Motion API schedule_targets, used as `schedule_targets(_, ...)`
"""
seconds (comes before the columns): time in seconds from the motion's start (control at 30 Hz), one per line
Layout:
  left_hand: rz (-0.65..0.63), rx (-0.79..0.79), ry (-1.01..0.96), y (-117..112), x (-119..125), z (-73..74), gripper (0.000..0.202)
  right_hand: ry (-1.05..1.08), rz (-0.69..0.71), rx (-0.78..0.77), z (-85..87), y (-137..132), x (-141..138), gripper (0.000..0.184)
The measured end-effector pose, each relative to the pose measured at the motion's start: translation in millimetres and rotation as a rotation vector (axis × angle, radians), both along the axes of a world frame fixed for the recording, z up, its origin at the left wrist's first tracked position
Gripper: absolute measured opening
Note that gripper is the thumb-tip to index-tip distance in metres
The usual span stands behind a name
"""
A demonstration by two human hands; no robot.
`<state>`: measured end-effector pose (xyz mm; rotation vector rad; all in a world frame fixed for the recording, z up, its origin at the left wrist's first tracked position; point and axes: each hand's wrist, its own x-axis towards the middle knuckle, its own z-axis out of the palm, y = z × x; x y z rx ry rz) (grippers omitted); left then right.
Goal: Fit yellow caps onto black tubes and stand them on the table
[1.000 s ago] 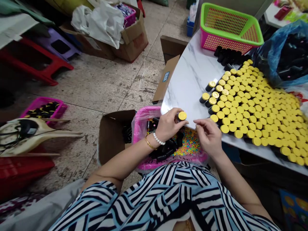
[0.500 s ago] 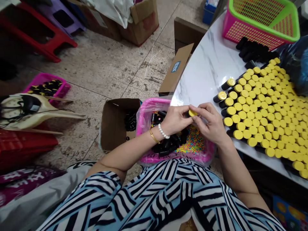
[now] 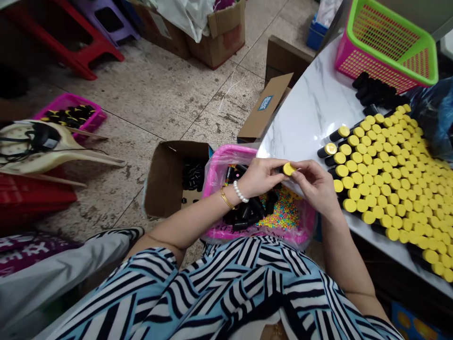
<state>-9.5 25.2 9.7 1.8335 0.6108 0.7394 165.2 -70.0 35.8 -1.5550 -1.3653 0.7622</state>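
Observation:
My left hand (image 3: 260, 177) grips a black tube (image 3: 279, 170) topped with a round yellow cap (image 3: 289, 169). My right hand (image 3: 314, 184) faces it, with its fingertips at the cap's rim, though I cannot tell whether they grip it. Below both hands sits a pink tub (image 3: 230, 153) lined with clear plastic, holding black tubes (image 3: 244, 212) and multicoloured beads (image 3: 283, 212). To the right, many yellow-capped black tubes (image 3: 385, 184) lie in packed rows on a white marble-patterned table (image 3: 304, 113). A small group of black tubes (image 3: 375, 92) lies beyond them.
A pink and green mesh basket (image 3: 385, 47) and a blue plastic bag (image 3: 430, 113) stand at the table's far end. Left of the tub is an open cardboard box (image 3: 166, 179). Plastic stools (image 3: 67, 38) and a pink tray (image 3: 69, 113) sit on the tiled floor.
My hands have come together at the yellow-capped tube, my right fingers moving from beside it to its cap. The view has swung, shifting the table and tub rightward in the picture.

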Motion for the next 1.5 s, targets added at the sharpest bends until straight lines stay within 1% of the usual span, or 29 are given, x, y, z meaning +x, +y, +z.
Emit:
schedule_targets(0.07,0.048,0.077,-0.031,-3,2,-2.6,0.028,0.003,0.010,-0.026,2.4,-2,2,0.020)
schedule_targets(0.13,0.061,0.129,-0.050,-6,4,-4.4,0.030,0.017,0.056,-0.052,8.3,0,4,0.021)
schedule_targets(0.2,0.064,0.167,-0.051,-7,4,-4.4,0.030,-0.036,0.080,-0.074,16.3,8,4,0.021)
schedule_targets(0.23,0.064,0.181,-0.046,-7,3,-3.8,0.029,-0.103,0.053,-0.077,20.1,14,3,0.022)
schedule_targets(0.3,0.062,0.191,-0.033,-6,2,-2.3,0.028,-0.284,-0.074,-0.066,25.4,32,-5,0.025)
schedule_targets(0.37,0.057,0.185,-0.017,-6,1,-1.9,0.025,-0.475,-0.216,-0.062,26.1,50,-17,0.028)
schedule_targets(0.4,0.062,0.181,-0.006,-6,1,-2.3,0.022,-0.579,-0.253,-0.073,25.0,58,-25,0.030)
schedule_targets(0.43,0.071,0.178,0.008,-6,2,-2.9,0.018,-0.691,-0.267,-0.079,23.5,64,-33,0.034)
schedule_targets(0.53,0.123,0.179,0.076,-6,3,-4.1,0.011,-0.977,-0.237,-0.048,20.1,72,-52,0.040)
schedule_targets(0.6,0.139,0.170,0.128,-5,4,-1.6,0.010,-1.079,-0.212,0.001,20.1,71,-57,0.038)
schedule_targets(0.67,0.117,0.188,0.160,-1,3,4.3,0.008,-1.113,-0.194,0.050,21.9,68,-55,0.034)
schedule_targets(0.73,0.090,0.263,0.185,2,4,12.0,0.007,-1.069,-0.194,0.105,25.9,60,-48,0.029)
schedule_targets(0.8,0.078,0.338,0.226,4,8,18.6,0.007,-0.932,-0.190,0.181,32.1,42,-39,0.025)
schedule_targets(0.83,0.069,0.344,0.245,4,13,20.8,0.008,-0.838,-0.178,0.221,35.7,28,-35,0.024)
schedule_targets(0.9,0.028,0.291,0.260,3,29,22.5,0.011,-0.647,-0.151,0.276,43.1,-8,-29,0.023)
schedule_targets(0.93,0.007,0.255,0.251,3,40,22.3,0.014,-0.578,-0.142,0.274,46.1,-28,-27,0.022)
schedule_targets(1.0,-0.033,0.207,0.254,3,66,21.3,0.020,-0.483,-0.131,0.221,47.5,-65,-27,0.020)
schedule_targets(1.07,-0.124,0.117,0.249,4,87,21.2,0.029,-0.420,-0.100,0.130,37.9,-94,-29,0.019)
schedule_targets(1.1,-0.165,0.054,0.234,3,93,21.8,0.034,-0.392,-0.073,0.085,28.1,-104,-31,0.019)
schedule_targets(1.13,-0.189,-0.005,0.212,1,95,22.4,0.037,-0.365,-0.040,0.045,15.2,-111,-33,0.018)
schedule_targets(1.17,-0.183,-0.047,0.181,-2,93,22.7,0.037,-0.344,-0.006,0.008,0.1,-115,-34,0.017)
schedule_targets(1.2,-0.144,-0.057,0.143,-6,86,22.2,0.033,-0.336,0.025,-0.026,-16.0,-115,-33,0.016)
schedule_targets(1.23,-0.085,-0.031,0.105,-11,75,20.4,0.027,-0.351,0.046,-0.069,-31.9,-114,-32,0.016)
schedule_targets(1.3,0.019,0.109,0.045,-21,45,11.5,0.018,-0.469,0.044,-0.207,-58.6,-106,-26,0.021)
schedule_targets(1.33,0.020,0.201,0.042,-25,29,4.1,0.017,-0.558,0.029,-0.292,-68.1,-101,-21,0.025)
schedule_targets(1.37,-0.042,0.287,0.064,-29,14,-4.9,0.017,-0.653,0.016,-0.370,-74.7,-97,-17,0.029)
schedule_targets(1.43,-0.234,0.447,0.180,-35,-10,-26.2,0.018,-0.812,0.015,-0.472,-80.2,-90,-10,0.035)
schedule_targets(1.5,-0.383,0.567,0.361,-38,-21,-47.1,0.028,-0.895,0.059,-0.510,-78.9,-89,-7,0.034)
